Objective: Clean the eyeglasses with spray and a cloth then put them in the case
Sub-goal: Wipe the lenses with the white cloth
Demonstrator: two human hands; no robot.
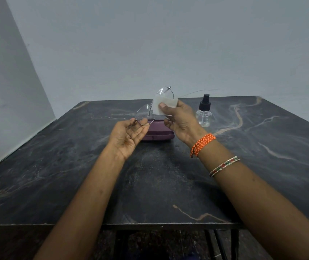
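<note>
- The counter (243, 175) is big, dark and streaky like marble. Everything in the task sits on it or is held just above it.
- The purple case (157, 135) lies closed on the counter. It is right under and behind both hands, so the glasses are already very near it.
- The spray bottle (204, 111) stands upright to the right of the case. No hand touches it.
- The left hand (129, 136) is palm up, and its fingertips pinch the rim of the lower lens.
- The right hand (180, 121) pinches the white cloth (164, 106) with its thumb on top, pressing it onto the upper lens.
- The eyeglasses (144, 114) are in the air between the two hands. They tilt, low on the left and high on the right, and one thin arm sticks out to the right.
- I think the wiping is not done. The lower lens is bare, so the cloth needs to slide down and left along the frame.
</note>
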